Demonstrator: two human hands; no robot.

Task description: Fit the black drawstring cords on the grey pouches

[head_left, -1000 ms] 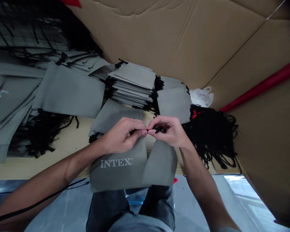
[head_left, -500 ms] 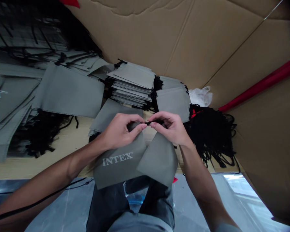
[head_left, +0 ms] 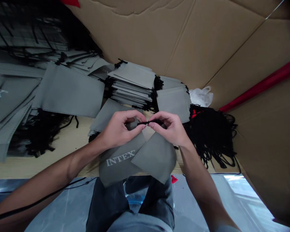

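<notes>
Both hands pinch a black cord (head_left: pixel 145 122) over the grey INTEX pouch (head_left: pixel 125 158): left hand (head_left: pixel 119 130), right hand (head_left: pixel 171 129), possibly knotting it, above the table (head_left: pixel 62 141).

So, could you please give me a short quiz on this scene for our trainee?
1. True or false: the left hand and the right hand both pinch a black cord at the top of the grey pouch.
2. What lies just right of the right hand? A) a heap of black cords B) scissors C) a tape roll
3. Which word is printed on the grey pouch?
Key: 1 true; 2 A; 3 INTEX.
</notes>
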